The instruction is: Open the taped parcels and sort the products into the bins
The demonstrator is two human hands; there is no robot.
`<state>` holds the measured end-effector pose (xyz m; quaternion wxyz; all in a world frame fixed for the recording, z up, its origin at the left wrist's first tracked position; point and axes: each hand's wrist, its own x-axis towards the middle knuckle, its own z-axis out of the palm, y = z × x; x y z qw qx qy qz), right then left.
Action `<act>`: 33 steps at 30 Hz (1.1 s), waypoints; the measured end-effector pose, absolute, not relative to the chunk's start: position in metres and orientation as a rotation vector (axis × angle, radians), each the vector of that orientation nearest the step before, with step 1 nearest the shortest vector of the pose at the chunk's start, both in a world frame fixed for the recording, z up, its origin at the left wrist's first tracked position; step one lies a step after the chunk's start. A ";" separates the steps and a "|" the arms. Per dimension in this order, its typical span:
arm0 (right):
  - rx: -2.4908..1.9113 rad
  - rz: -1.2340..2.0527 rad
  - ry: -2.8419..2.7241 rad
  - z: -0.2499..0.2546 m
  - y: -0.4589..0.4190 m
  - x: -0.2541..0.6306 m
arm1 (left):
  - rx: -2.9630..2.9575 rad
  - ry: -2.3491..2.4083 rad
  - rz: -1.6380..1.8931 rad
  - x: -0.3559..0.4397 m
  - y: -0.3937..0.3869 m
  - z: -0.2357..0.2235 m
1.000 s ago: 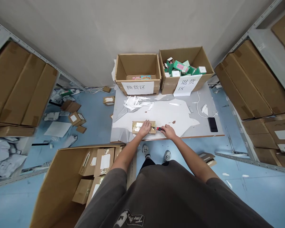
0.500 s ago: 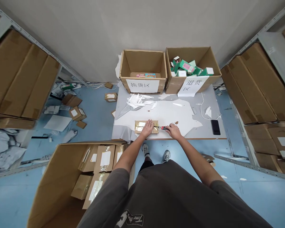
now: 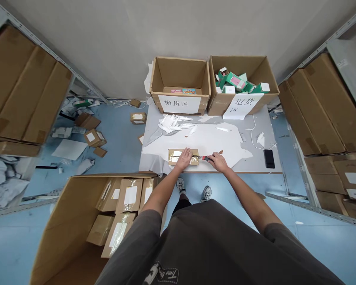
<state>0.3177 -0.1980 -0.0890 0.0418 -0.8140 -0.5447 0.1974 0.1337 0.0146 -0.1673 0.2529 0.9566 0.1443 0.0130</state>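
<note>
A small taped cardboard box [image 3: 172, 162] with a white label lies near the front edge of the table. My left hand [image 3: 184, 159] rests on top of it, fingers stretched out flat across the box. To its right, my right hand [image 3: 218, 162] is closed around a utility knife [image 3: 206, 158] with a red and dark handle. The knife points left, its tip at the box's right end, along the middle seam. How deep the blade sits cannot be made out.
Behind stand a carton [image 3: 179, 103] with a few small packs and a carton [image 3: 216, 105] of green boxes. Paper scraps [image 3: 173, 123] and a phone [image 3: 269, 158] lie on the table [image 3: 246, 168]. A large carton [image 3: 59, 221] of parcels stands at lower left; shelves flank both sides.
The knife has shifted slightly right relative to the box, and a dark gap shows at the seam beside my left hand. My left hand stays on the box. The camera view has tilted slightly.
</note>
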 end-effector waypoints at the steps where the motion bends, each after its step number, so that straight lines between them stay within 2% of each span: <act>1: -2.495 0.602 -1.666 -0.089 -0.197 0.318 | 2.599 0.405 0.034 0.134 0.014 -0.167; 11: -2.460 0.663 -1.550 -0.086 -0.225 0.331 | 2.636 0.434 -0.001 0.136 0.017 -0.144; 16: -2.315 0.728 -0.981 -0.088 -0.230 0.312 | 2.688 0.267 -0.244 0.120 0.053 -0.112; 22: -1.706 0.849 -0.186 -0.091 -0.193 0.280 | 2.751 0.329 -0.605 0.102 0.080 -0.088; 27: -1.403 0.859 0.003 -0.081 -0.174 0.266 | 2.737 0.687 -0.543 0.108 0.045 -0.081; 33: -1.350 0.904 -0.023 -0.073 -0.180 0.268 | 2.417 1.419 -0.475 0.140 -0.025 -0.085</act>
